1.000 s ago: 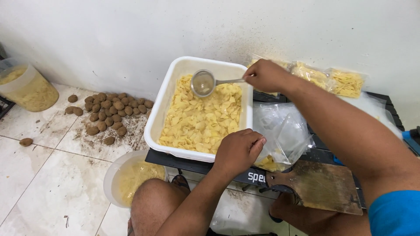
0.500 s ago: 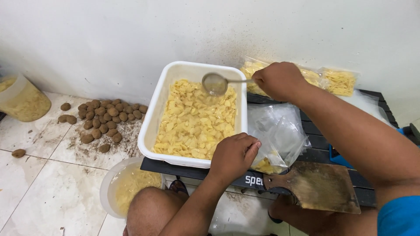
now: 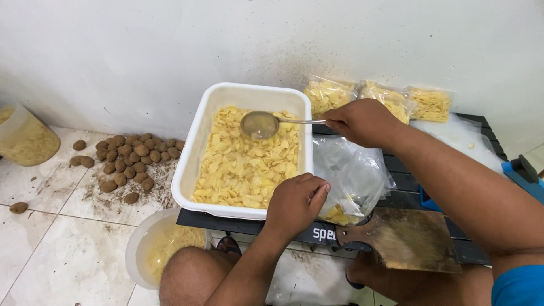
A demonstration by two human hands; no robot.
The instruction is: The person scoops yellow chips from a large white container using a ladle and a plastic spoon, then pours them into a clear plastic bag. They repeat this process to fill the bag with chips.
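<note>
Black rack (image 3: 419,187) | right hand (image 3: 362,122) holds ladle (image 3: 259,124) over tub (image 3: 195,147) | left hand (image 3: 294,204) grips bag (image 3: 354,175)

Speckled white wall (image 3: 141,45), dirty tiled floor (image 3: 51,238)

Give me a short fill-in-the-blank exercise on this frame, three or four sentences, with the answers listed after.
1. The right hand holds a metal ladle over the white ____.
2. The left hand grips the open edge of a clear plastic ____.
3. The round brown tubers lie piled on the ____.

Missing words: tub; bag; floor
</note>
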